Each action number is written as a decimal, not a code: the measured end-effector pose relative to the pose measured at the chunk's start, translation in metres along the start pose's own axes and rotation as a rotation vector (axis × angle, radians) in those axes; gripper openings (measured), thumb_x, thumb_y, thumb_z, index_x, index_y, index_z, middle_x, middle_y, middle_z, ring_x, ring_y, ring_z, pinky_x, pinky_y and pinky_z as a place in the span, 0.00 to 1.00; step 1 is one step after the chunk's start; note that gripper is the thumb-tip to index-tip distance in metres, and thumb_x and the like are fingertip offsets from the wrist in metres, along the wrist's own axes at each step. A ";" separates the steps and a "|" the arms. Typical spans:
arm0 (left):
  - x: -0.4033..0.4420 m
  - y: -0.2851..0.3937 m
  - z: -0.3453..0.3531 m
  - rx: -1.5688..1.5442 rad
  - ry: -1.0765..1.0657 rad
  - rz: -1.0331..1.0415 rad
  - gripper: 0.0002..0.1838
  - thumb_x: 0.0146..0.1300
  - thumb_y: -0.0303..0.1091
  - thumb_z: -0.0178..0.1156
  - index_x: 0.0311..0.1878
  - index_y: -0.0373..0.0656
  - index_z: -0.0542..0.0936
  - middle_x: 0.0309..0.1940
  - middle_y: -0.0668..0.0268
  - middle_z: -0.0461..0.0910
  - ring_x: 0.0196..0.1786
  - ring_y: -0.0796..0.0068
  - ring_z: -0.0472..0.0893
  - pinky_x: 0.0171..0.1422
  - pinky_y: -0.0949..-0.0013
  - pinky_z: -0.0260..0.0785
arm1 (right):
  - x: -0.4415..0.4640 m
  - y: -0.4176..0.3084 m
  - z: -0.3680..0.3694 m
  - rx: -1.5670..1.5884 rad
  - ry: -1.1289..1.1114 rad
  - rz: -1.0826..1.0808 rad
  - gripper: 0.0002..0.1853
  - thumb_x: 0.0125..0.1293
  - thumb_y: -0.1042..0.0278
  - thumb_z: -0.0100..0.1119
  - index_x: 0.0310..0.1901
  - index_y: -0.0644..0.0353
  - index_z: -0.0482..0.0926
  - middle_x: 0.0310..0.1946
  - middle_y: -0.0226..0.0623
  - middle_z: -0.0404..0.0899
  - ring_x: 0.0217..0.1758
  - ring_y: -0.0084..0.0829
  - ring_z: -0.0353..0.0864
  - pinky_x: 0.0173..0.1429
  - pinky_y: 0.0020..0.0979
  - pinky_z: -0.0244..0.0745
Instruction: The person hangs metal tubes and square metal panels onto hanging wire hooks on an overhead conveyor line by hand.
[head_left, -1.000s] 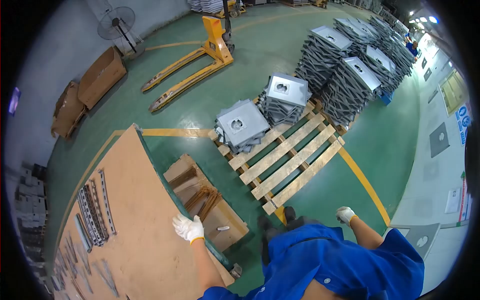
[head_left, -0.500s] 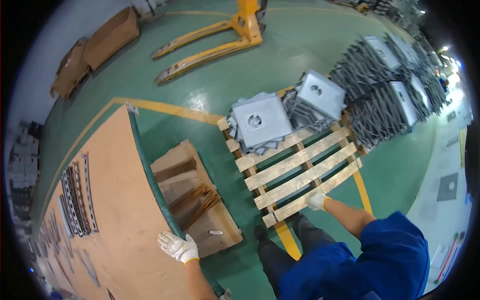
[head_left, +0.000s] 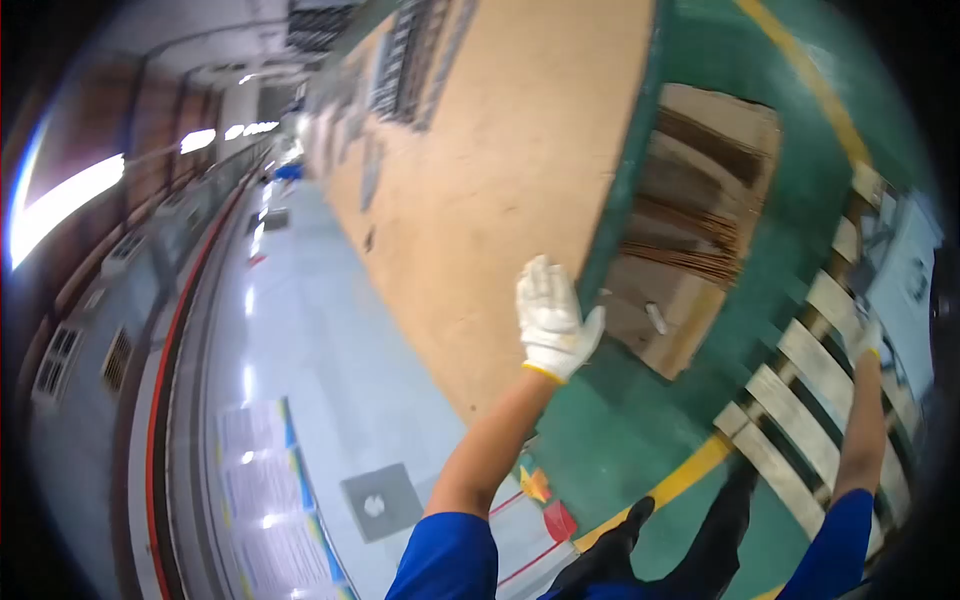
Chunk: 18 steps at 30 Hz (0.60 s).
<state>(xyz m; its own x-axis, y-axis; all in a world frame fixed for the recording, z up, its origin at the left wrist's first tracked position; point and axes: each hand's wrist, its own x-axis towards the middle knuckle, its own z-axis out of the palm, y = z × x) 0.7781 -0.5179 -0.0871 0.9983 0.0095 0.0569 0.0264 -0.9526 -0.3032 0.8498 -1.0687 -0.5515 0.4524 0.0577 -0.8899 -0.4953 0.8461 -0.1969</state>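
Observation:
My left hand (head_left: 555,318), in a white knit glove, is flat with its fingers stretched out at the near corner of a tan-topped table (head_left: 500,170). Nothing is in it. Off to the right my right hand (head_left: 868,338), gloved too, reaches over a wooden pallet (head_left: 795,422) to the edge of some grey metal plates (head_left: 908,275). Its fingers are small and blurred, and I cannot tell whether they grip a plate.
Flattened cardboard (head_left: 680,335) with brown strips lies on the green floor beside the table. Slotted metal bars (head_left: 405,70) rest at the table's far end. A grey square plate (head_left: 382,502) and printed sheets (head_left: 265,500) are at lower left. Yellow lines mark the floor.
My view has swung left, so the table and pallet appear further right. My right hand has moved from the pallet's near edge to the plates. The left hand stays open by the table edge.

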 end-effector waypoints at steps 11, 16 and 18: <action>0.007 0.006 0.015 -0.137 0.134 0.091 0.57 0.43 0.40 0.77 0.74 0.32 0.56 0.70 0.34 0.62 0.73 0.32 0.64 0.76 0.35 0.56 | 0.057 -0.023 0.029 0.429 0.300 -0.189 0.29 0.80 0.56 0.46 0.74 0.65 0.63 0.74 0.40 0.70 0.79 0.42 0.65 0.80 0.44 0.65; 0.011 0.006 0.006 -0.150 0.121 0.073 0.52 0.39 0.40 0.79 0.68 0.32 0.62 0.67 0.36 0.65 0.69 0.33 0.66 0.74 0.36 0.59 | 0.027 -0.029 0.020 0.332 0.239 -0.185 0.29 0.81 0.57 0.44 0.76 0.62 0.60 0.74 0.36 0.69 0.79 0.41 0.66 0.80 0.45 0.64; 0.011 0.004 0.009 -0.170 0.146 0.080 0.51 0.39 0.39 0.79 0.66 0.32 0.63 0.66 0.36 0.66 0.69 0.33 0.67 0.73 0.37 0.60 | -0.002 -0.034 0.027 0.373 0.270 -0.235 0.29 0.81 0.57 0.43 0.76 0.63 0.61 0.75 0.36 0.68 0.79 0.41 0.65 0.79 0.41 0.65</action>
<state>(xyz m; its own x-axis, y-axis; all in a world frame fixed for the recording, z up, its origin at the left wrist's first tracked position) 0.7901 -0.5191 -0.0959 0.9786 -0.1000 0.1800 -0.0736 -0.9863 -0.1479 0.8855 -1.0829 -0.5317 0.2874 -0.2542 -0.9235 -0.0823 0.9540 -0.2882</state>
